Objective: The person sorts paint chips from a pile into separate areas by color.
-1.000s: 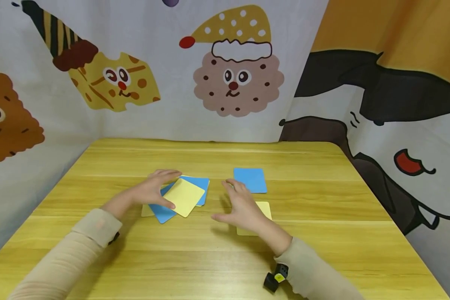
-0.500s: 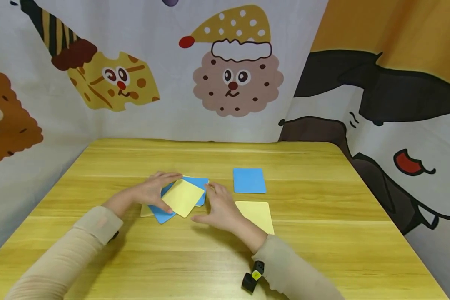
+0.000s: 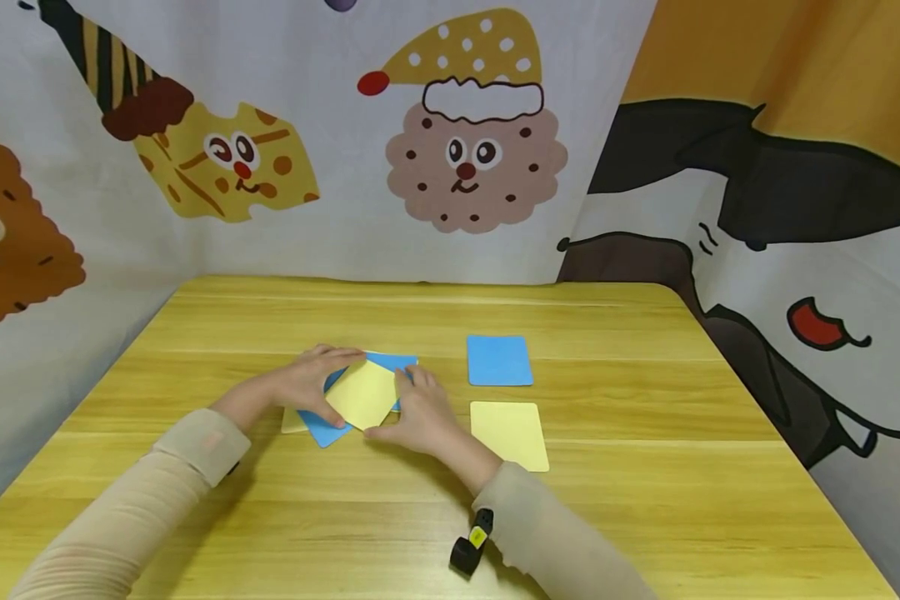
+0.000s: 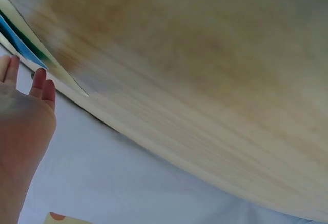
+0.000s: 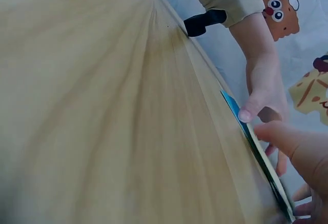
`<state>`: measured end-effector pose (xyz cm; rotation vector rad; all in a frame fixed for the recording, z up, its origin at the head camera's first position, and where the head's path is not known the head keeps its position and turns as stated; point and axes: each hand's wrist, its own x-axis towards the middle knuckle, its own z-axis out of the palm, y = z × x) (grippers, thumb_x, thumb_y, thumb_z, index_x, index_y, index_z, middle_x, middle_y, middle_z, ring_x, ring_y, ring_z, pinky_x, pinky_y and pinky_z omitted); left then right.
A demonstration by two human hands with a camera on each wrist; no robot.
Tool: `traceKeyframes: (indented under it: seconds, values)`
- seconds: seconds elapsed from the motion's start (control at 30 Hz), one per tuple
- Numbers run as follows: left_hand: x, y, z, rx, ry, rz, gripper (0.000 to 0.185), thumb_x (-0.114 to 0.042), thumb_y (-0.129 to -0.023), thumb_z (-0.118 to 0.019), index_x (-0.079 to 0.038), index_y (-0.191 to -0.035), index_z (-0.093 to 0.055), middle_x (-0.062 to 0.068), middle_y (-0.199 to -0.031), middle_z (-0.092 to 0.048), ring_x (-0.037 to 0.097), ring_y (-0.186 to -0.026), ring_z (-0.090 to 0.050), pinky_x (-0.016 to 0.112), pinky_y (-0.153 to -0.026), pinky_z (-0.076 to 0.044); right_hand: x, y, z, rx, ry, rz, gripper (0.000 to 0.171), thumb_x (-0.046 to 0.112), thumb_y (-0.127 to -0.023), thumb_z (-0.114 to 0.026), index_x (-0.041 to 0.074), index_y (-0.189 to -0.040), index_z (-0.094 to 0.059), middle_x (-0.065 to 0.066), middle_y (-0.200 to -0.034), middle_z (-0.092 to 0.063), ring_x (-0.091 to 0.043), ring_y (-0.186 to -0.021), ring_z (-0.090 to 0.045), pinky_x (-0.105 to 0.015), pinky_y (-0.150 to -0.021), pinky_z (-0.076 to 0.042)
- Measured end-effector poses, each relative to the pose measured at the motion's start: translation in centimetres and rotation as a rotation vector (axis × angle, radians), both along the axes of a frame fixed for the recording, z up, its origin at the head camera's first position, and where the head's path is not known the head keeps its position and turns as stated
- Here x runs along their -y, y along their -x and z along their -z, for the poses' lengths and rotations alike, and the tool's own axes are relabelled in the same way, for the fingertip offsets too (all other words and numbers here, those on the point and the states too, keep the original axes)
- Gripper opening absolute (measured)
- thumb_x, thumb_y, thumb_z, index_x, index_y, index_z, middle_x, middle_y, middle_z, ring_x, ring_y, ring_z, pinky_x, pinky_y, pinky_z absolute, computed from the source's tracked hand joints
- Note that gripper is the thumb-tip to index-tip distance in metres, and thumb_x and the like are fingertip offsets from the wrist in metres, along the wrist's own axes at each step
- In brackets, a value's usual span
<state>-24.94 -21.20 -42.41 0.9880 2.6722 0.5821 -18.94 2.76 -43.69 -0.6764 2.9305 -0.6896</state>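
Observation:
A loose pile of square cards lies left of the table's middle. On top is a yellow card; blue cards and another yellow edge show beneath it. My left hand lies along the pile's left side, its thumb on the top card's edge and its fingers stretched along the far side. From the right, my right hand reaches the same card, its thumb at the near corner and its fingers over the right edge. In the right wrist view, both thumbs sit close together at the pile. Neither hand is curled round the cards.
A single blue card lies flat to the right of the pile. Nearer me lies a single yellow card. Both rest on the wooden table. Behind the table hangs a printed cloth.
My right hand has moved left from over the single yellow card to the pile's right side, uncovering that card. My left hand and the pile have hardly moved.

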Motion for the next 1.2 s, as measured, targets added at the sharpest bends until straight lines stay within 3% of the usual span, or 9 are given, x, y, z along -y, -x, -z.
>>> traceKeyframes:
  seconds: [0.33, 0.8, 1.2]
  values:
    - [-0.05, -0.03, 0.09, -0.008, 0.003, -0.018, 0.111, -0.057, -0.059, -0.084, -0.008, -0.147, -0.037, 0.010, -0.150, -0.033, 0.034, -0.129, -0.030, 0.061, -0.095, -0.033, 0.41, 0.25, 0.28, -0.021, -0.029, 0.003, 0.101, 0.057, -0.072, -0.077, -0.003, -0.143, -0.038, -0.019, -0.142, -0.038, -0.034, -0.132, -0.032, -0.045, -0.109, -0.025]
    - [-0.41, -0.35, -0.37, -0.034, -0.030, 0.014, 0.108, -0.057, -0.060, -0.084, -0.002, -0.143, -0.042, 0.012, -0.146, -0.036, 0.033, -0.127, -0.031, 0.060, -0.097, -0.030, 0.27, 0.70, 0.14, 0.020, -0.015, -0.013, 0.102, 0.053, -0.071, -0.079, -0.002, -0.145, -0.036, -0.015, -0.141, -0.037, -0.030, -0.131, -0.032, -0.043, -0.108, -0.026]
    - [-0.30, -0.81, -0.46, -0.064, -0.025, -0.011, 0.112, -0.060, -0.057, -0.084, -0.004, -0.144, -0.042, 0.012, -0.142, -0.037, 0.033, -0.126, -0.032, 0.059, -0.098, -0.029, -0.11, 1.02, -0.18, 0.027, 0.006, -0.077, 0.106, 0.052, -0.070, -0.080, 0.000, -0.148, -0.031, -0.014, -0.142, -0.035, -0.029, -0.132, -0.030, -0.043, -0.107, -0.028]
